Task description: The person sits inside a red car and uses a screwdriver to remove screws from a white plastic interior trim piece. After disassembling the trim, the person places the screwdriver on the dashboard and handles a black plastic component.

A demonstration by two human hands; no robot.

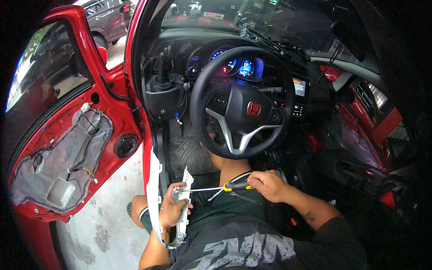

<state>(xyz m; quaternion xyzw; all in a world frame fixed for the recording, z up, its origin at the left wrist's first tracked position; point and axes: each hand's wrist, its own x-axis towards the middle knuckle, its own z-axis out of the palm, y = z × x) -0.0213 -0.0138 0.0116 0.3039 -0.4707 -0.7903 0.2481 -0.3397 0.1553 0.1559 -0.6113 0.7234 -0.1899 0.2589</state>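
Gripping a white plastic trim piece (155, 198) in the left hand (170, 210): fingers and thumb closed around its clip-lined inner strip, low and left of the wheel, above the lap. The trim is long and curved, doubling back at its lower end, small tabs along the edges.

Right hand (267, 185) is wrapped around the handle of a screwdriver (231, 186), black and yellow, fist closed. Shaft runs level to the left across the lap; tip is at the trim beside the left fingers. Can't tell if it's seated in anything, too small.

A thin dark tool (245, 198) lies on the dark green shorts (209, 211), just below the screwdriver handle.

Around it: person sits at the steering wheel (243, 148), dash gauges (245, 67) lit, centre screen (300, 87) on. Cable (161, 84) coiled left of the wheel. Red door (128, 96) open at left, bare metal inside, grey sheet (81, 153) over most of it, wires (85, 171) hanging out, round speaker (126, 146) near the hinge side. Concrete floor (110, 202) below, grey car (108, 22) outside.
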